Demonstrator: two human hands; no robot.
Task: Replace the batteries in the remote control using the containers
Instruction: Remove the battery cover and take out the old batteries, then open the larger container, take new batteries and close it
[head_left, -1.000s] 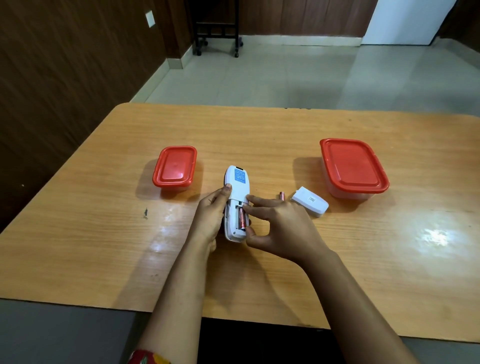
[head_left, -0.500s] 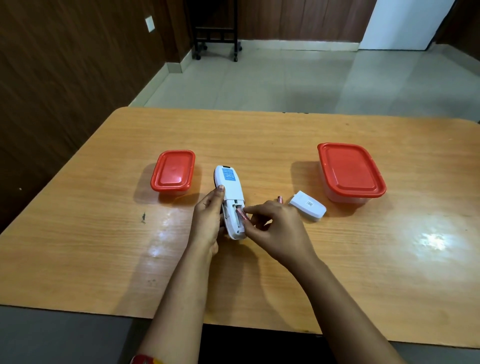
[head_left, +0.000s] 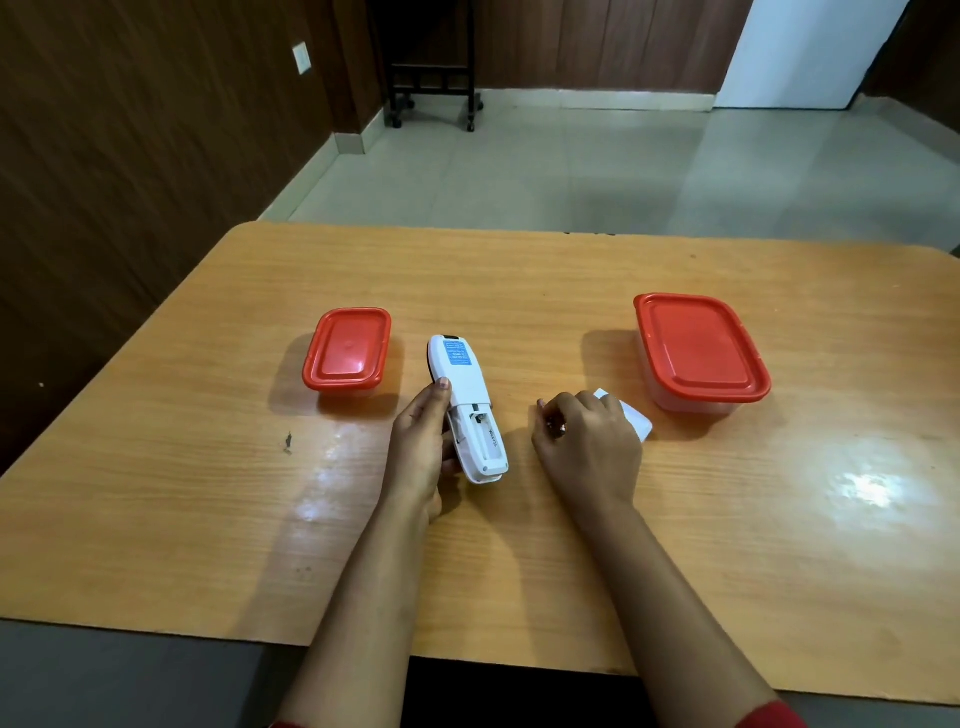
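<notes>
So, remote (head_left: 462, 384) lies face-down on table (head_left: 519, 270), batt. compt. uncovered. L hand (head_left: 421, 447) grips its left edge, thumb on the back. R hand (head_left: 587, 441), at remote's 3 o'clock, has fingers curled, pinching a small coppery battery (head_left: 558, 427), mostly hidden. White cover (head_left: 636, 423) touches R hand's far side. Small container (head_left: 347, 349) sits at remote's 10 o'clock, large container (head_left: 698, 351) at 2, both w/ red lids on.
</notes>
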